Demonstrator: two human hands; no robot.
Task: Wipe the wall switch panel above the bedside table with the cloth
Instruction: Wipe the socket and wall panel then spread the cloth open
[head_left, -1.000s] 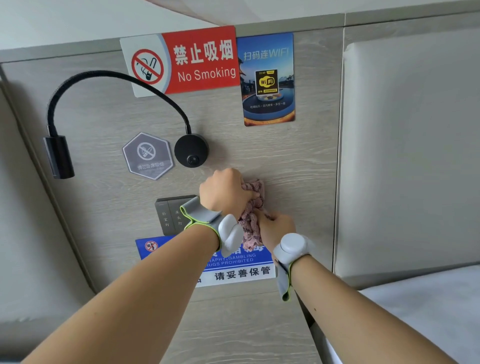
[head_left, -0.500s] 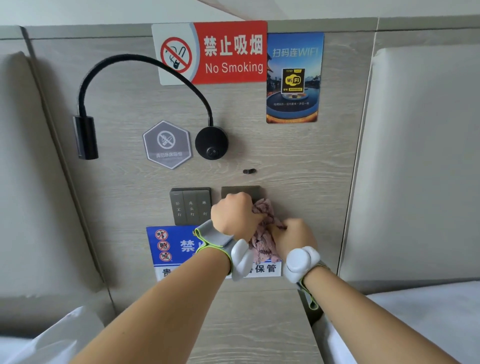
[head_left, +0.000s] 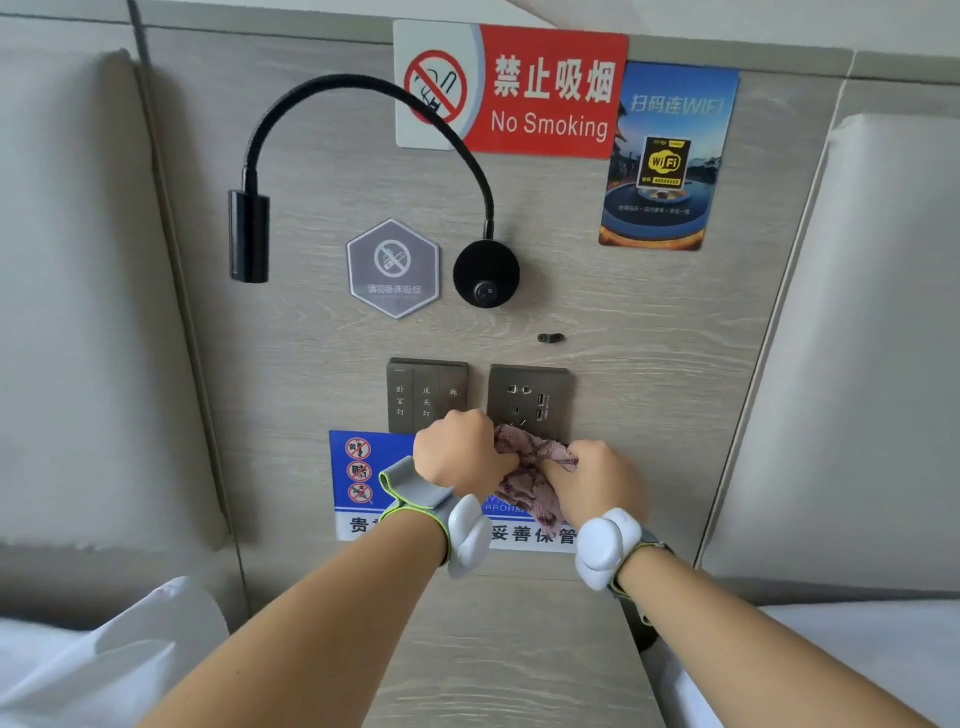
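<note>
Switch panel (head_left: 427, 395) left of socket (head_left: 529, 401)

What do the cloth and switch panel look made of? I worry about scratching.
Cloth: soft, pink, fuzzy fabric, probably microfibre, since it bunches loosely between both hands. Switch panel: seemingly hard grey-brown plastic with a matte, faintly brushed finish; it could be metal-look.

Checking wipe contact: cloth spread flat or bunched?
Bunched. The cloth is crumpled between the left hand and right hand, just below the socket plate.
</note>
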